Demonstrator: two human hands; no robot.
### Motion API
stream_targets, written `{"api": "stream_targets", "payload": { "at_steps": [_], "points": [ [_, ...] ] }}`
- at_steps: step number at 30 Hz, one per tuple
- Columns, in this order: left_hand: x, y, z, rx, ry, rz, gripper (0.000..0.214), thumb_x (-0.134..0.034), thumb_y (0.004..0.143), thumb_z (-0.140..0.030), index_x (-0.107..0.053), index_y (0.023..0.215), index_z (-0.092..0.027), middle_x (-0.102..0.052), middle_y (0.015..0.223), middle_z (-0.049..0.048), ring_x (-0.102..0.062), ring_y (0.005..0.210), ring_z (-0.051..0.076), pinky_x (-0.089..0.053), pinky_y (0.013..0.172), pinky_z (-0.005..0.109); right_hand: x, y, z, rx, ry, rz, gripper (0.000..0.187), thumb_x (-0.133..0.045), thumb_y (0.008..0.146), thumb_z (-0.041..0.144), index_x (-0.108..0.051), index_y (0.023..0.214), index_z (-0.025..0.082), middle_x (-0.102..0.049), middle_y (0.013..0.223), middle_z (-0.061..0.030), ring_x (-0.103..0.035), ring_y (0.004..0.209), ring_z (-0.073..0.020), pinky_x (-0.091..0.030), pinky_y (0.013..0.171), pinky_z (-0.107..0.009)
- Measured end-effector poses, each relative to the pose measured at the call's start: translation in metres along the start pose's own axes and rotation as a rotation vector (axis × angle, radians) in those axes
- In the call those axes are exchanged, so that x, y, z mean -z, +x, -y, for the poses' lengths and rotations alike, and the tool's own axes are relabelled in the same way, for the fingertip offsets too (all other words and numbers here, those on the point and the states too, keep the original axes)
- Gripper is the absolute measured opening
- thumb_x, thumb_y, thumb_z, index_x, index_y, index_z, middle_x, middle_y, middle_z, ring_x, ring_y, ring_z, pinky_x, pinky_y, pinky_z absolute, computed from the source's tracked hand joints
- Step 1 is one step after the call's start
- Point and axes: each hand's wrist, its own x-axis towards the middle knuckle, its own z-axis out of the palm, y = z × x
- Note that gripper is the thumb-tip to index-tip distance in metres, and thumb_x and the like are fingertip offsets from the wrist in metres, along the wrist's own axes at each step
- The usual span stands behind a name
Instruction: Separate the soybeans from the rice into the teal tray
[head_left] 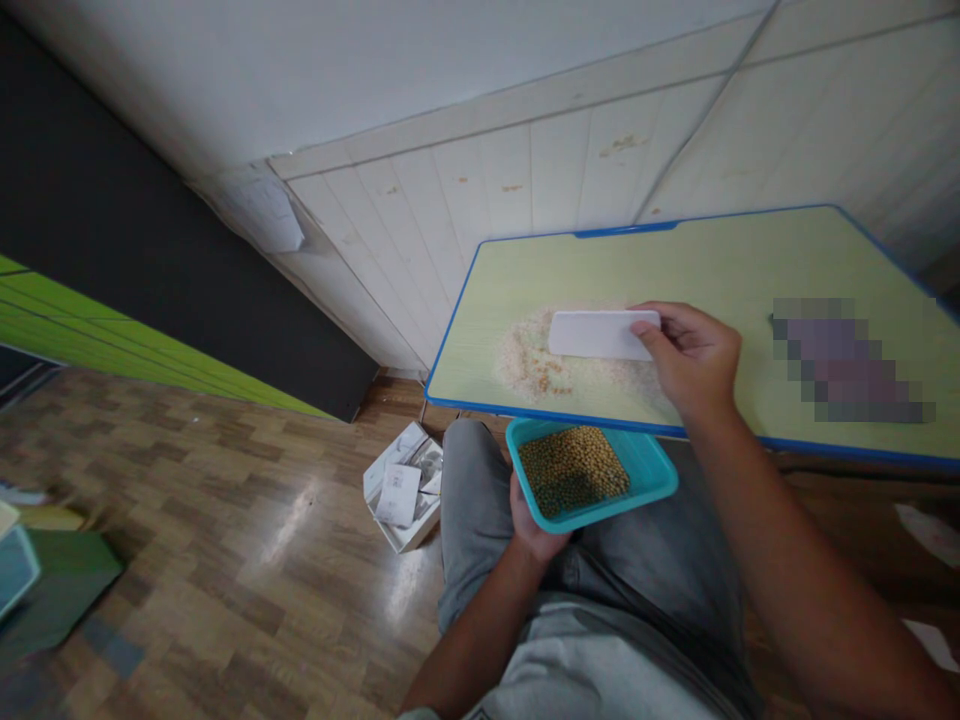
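Observation:
My left hand (534,528) grips a turquoise plastic tray (649,482) from its left side and below, over my lap and just under the table's front edge. Yellowish round beans, which look like soybeans (581,465), lie in it. Above the table, my right hand (697,355) pinches one end of a flat white plastic scraper (596,335), thumb on top. The scraper's far end is over a spread of pale rice-like grains (517,355). A few yellow beans (551,382) are mixed into the grains on the table.
The light green folding table (750,260) has a blue rim and stands against a panelled wall (480,170). A blurred-out object (847,365) lies at its right. An open white box (405,490) with papers sits on the wooden floor; a green bin (67,580) is far left.

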Motion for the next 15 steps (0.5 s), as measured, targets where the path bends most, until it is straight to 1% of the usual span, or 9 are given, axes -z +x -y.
{"api": "stream_targets", "payload": {
  "at_steps": [4, 9, 12, 15],
  "points": [
    [0.0025, 0.0017, 0.0001, -0.001, 0.009, 0.024, 0.053, -0.044, 0.106, -0.047, -0.094, 0.111, -0.028, -0.091, 0.130, 0.0068, -0.064, 0.154, 0.033, -0.027, 0.143, 0.058, 0.0012, -0.0001, 0.0014, -0.003, 0.011, 0.008, 0.012, -0.084, 0.088, 0.033, -0.087, 0.099, 0.031, -0.088, 0.099, -0.0026, -0.082, 0.089, -0.0246, -0.071, 0.081, -0.042],
    [0.0010, 0.0006, -0.0002, 0.004, -0.008, 0.019, 0.055, -0.042, 0.108, -0.045, -0.094, 0.106, -0.028, -0.093, 0.122, 0.0052, -0.070, 0.147, 0.033, -0.030, 0.142, 0.057, 0.0022, -0.0010, 0.0017, -0.011, 0.018, 0.047, 0.013, -0.085, 0.089, 0.038, -0.086, 0.099, 0.031, -0.087, 0.100, -0.0030, -0.082, 0.090, -0.0243, -0.071, 0.081, -0.041],
    [-0.0001, -0.0004, -0.0004, 0.001, 0.000, 0.029, 0.057, -0.041, 0.108, -0.047, -0.094, 0.107, -0.028, -0.092, 0.127, 0.0045, -0.070, 0.148, 0.033, -0.029, 0.142, 0.057, 0.0026, -0.0015, 0.0018, -0.007, 0.033, 0.051, 0.012, -0.084, 0.089, 0.036, -0.086, 0.099, 0.030, -0.087, 0.099, -0.0031, -0.082, 0.089, -0.0237, -0.070, 0.080, -0.040],
    [-0.0006, -0.0006, -0.0005, -0.007, 0.018, 0.029, 0.052, -0.046, 0.106, -0.047, -0.093, 0.115, -0.027, -0.089, 0.137, 0.0073, -0.065, 0.154, 0.034, -0.028, 0.142, 0.058, 0.0027, -0.0016, 0.0021, -0.004, 0.054, 0.042, 0.011, -0.085, 0.087, 0.032, -0.087, 0.098, 0.029, -0.087, 0.098, -0.0028, -0.081, 0.086, -0.0229, -0.069, 0.078, -0.039]
  ]
}}
